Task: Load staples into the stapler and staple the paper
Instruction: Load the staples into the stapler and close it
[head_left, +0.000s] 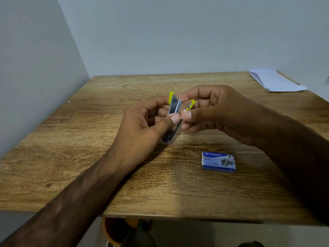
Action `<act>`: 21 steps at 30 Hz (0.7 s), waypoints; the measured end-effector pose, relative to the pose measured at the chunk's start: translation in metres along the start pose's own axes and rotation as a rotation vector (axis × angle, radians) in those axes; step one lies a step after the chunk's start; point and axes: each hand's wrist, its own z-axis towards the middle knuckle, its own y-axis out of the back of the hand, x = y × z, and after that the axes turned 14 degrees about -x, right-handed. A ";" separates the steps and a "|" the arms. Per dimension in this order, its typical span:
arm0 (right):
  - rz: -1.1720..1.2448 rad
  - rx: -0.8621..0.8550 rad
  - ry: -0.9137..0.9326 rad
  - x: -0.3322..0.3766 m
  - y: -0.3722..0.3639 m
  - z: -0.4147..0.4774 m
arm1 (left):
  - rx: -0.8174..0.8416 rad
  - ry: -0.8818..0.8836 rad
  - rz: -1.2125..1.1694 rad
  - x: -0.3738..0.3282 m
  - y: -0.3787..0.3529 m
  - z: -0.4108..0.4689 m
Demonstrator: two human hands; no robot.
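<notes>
A small silver stapler (174, 108) with yellow-green trim is held up over the middle of the wooden table (89, 157), its top flipped open. My left hand (142, 125) grips its body from the left, thumb on the metal rail. My right hand (210, 111) pinches at the stapler's right side next to a small yellow-green part (191, 104); whether a staple strip is between the fingers is hidden. A blue and white box of staples (219, 162) lies shut on the table, nearer to me and to the right. White paper (274, 81) lies at the far right corner.
Grey walls close in the table on the left and at the back. The table's front edge runs below my forearms, with an orange object (114, 229) and dark shapes on the floor beneath.
</notes>
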 end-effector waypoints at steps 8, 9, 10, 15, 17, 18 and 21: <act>-0.046 0.044 -0.013 0.002 0.002 -0.001 | -0.004 0.056 0.012 -0.005 0.001 -0.002; -0.025 0.033 -0.017 0.003 0.002 -0.001 | -0.017 0.072 0.007 -0.004 0.002 -0.002; -0.003 0.020 -0.028 0.003 0.002 0.000 | -0.020 0.095 -0.012 -0.004 0.002 -0.001; -0.005 -0.023 -0.085 0.000 0.003 0.002 | 0.059 0.126 -0.044 -0.004 0.000 -0.001; -0.019 -0.028 -0.086 -0.003 0.002 0.002 | 0.066 0.150 -0.043 -0.002 0.000 -0.001; -0.023 -0.026 -0.083 -0.004 0.001 0.003 | 0.069 0.167 -0.043 -0.001 0.001 -0.001; -0.050 -0.028 -0.073 -0.009 -0.003 0.005 | 0.059 0.141 0.028 0.002 0.004 0.001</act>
